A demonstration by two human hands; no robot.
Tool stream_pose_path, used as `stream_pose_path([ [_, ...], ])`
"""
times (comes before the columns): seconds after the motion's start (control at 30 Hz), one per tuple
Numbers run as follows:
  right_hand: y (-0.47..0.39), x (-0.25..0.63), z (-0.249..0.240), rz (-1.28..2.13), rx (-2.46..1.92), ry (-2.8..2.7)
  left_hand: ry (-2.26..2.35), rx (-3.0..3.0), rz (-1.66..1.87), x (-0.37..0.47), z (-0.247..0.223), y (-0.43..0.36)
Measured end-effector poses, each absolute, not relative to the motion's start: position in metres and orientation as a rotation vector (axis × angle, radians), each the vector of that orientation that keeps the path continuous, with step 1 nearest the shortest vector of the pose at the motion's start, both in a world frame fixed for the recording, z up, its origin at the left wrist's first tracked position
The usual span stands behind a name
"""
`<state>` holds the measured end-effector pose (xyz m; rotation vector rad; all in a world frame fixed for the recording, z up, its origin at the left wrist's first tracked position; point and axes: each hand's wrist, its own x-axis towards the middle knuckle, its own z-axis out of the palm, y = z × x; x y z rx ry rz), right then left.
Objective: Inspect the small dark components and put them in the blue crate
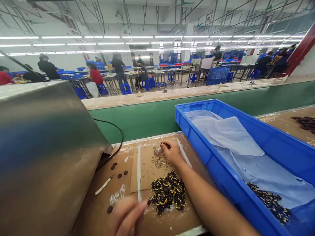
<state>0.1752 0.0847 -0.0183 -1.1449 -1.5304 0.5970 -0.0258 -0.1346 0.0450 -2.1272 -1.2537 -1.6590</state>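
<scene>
My right hand [172, 152] reaches over a taped cardboard sheet [149, 167], its fingers pinched at a small whitish patch [158, 150] with dark crumbs around it. What the fingertips hold is too small to name. Nearer to me lies a pile of small black and yellow pieces [168, 192] on the sheet's near end and the brown work surface. My left hand [129, 216] is low in the view, left of the pile, blurred, with its fingers bent; whether it holds anything cannot be made out.
A blue bin [216, 150] on the right holds white sheets [236, 135] and more black-yellow pieces [271, 203]. A metal housing [44, 154] fills the left, beside a black cable [121, 133]. A white-handled tool [104, 185] and dark discs [119, 175] lie between. People sit and stand beyond.
</scene>
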Motion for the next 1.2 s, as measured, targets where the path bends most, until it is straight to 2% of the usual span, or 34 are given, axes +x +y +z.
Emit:
stream_pose_path([
  [0.2,0.086,0.173,-0.008,0.37,-1.073,-1.717,-1.527,-2.226,-1.968,-0.001,0.029,-0.021],
  [0.3,0.086,0.173,-0.005,0.288,-1.078,-1.739,-1.86,-2.218,-2.027,-0.006,0.007,0.004],
  [0.43,0.087,0.174,-0.006,0.266,-1.057,-1.769,-2.194,-2.108,-2.234,-0.013,-0.011,0.007],
  [0.57,0.088,0.173,-0.007,0.311,-1.012,-1.832,-2.253,-2.034,-2.482,-0.011,-0.006,0.003],
  [1.2,0.088,0.17,-0.006,0.37,-1.039,-1.898,-2.24,-1.993,-2.686,-0.006,0.009,-0.001],
])
